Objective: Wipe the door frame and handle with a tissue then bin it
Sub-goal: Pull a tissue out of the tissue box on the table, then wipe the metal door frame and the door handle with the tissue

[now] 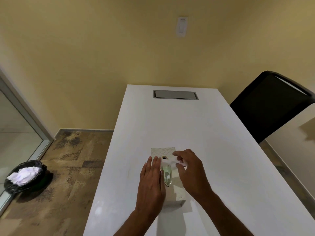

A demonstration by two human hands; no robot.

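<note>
**Head view: tissue being drawn from the box**

Head view showed both hands over a tissue box (167, 174) standing on the white counter (213, 133), lower centre of the frame. The left hand (151, 181) lay flat and open along the box's left side, steadying it. The right hand (190, 171) had thumb and fingers pinched together on a white tissue (172, 161) at the box's slot; the tissue was partly out and blurred.

Judgement: the step in hand was extraction. It would go best with the left hand pressing down so the box does not lift, and the right pulling upward evenly to avoid tearing the sheet or dragging out a second one.

The bin (25, 176), already holding crumpled white paper, stood on the floor at lower left, near a glass panel's frame (25, 106). No door handle was visible.
</note>
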